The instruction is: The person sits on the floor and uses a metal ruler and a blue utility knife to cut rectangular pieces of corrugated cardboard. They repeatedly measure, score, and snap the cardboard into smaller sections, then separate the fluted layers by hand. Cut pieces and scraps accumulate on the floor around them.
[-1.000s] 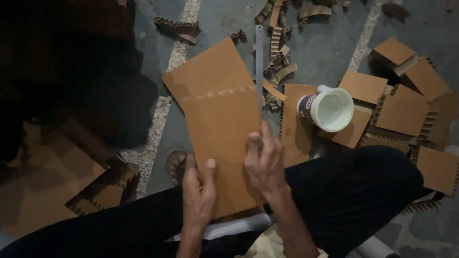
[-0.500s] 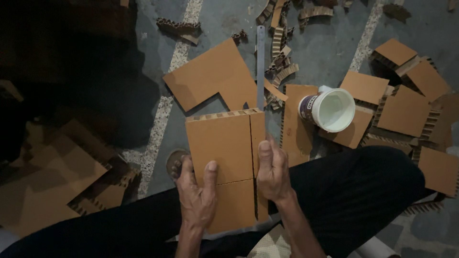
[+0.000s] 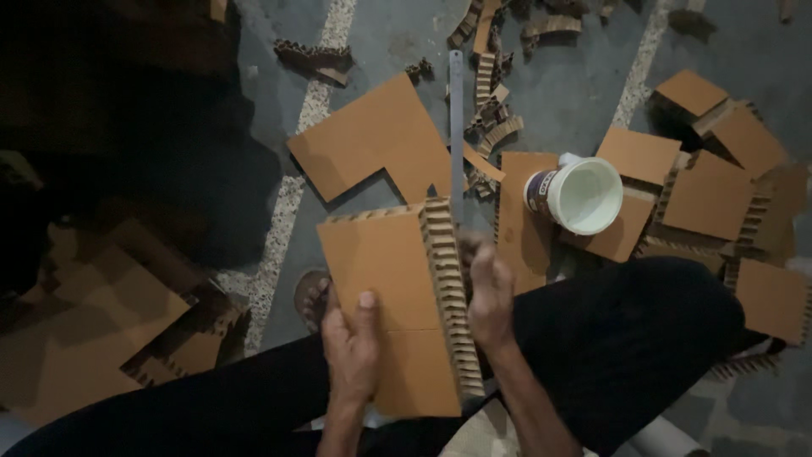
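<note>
Grey concrete floor [image 3: 575,93] strewn with cardboard offcuts, my hands working a honeycomb board over my lap.

My left hand [image 3: 351,351] clasps the honeycomb cardboard panel [image 3: 385,288] low at 6 o'clock, thumb pressed on its brown face. My right hand [image 3: 486,292] curls against its corrugated edge. At 2 o'clock a white tub [image 3: 584,195] rests on flat pieces; at 12 o'clock lie a metal ruler [image 3: 457,118] and an L-shaped sheet [image 3: 372,140].
</note>
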